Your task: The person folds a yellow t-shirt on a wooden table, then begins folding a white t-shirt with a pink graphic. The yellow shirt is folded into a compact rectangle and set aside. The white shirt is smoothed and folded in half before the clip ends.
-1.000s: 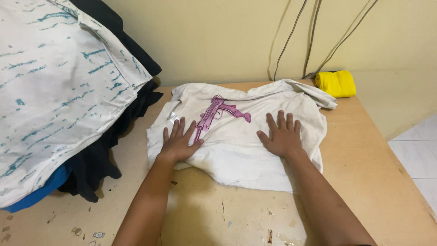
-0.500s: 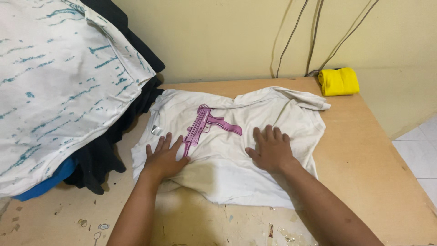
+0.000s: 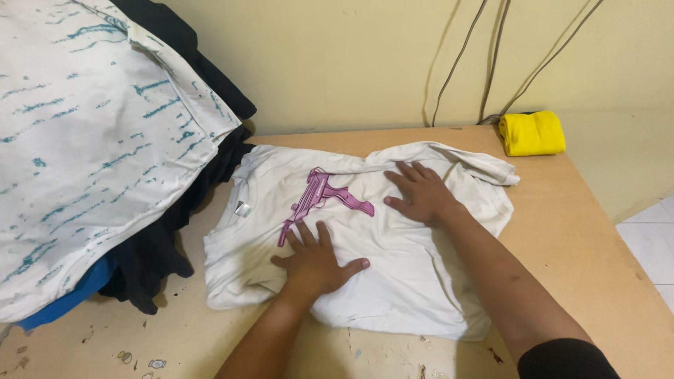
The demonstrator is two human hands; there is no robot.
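Left hand: the left hand [image 3: 314,265] is flat on the white T-shirt [image 3: 393,281], palm down, fingers [image 3: 306,235] spread wide, thumb out to the side, gripping nothing.
Right hand: the right hand [image 3: 419,194] is pressed flat on the shirt's upper part, fingers [image 3: 406,172] loosely fanned and pointing toward the left, holding nothing.
Shirt: it lies rumpled on the worn wooden surface [image 3: 583,238], under both palms; its far edge bunches into a fold just beyond the right fingers.
Print: a purple print [image 3: 324,198] sits creased between the two hands, just beyond the left fingertips and beside the right thumb.
Tag: a small grey tag [image 3: 243,208] shows on the shirt, off to the left of the left fingers.
Pile: a heap of clothes [image 3: 91,140], white with teal streaks on top, black and blue beneath, sits well left of the left fingers.
Yellow bundle: a folded yellow cloth [image 3: 532,133] rests at the surface's far corner, well beyond the right fingers.
Cables: dark cables [image 3: 491,60] hang down the wall above it.
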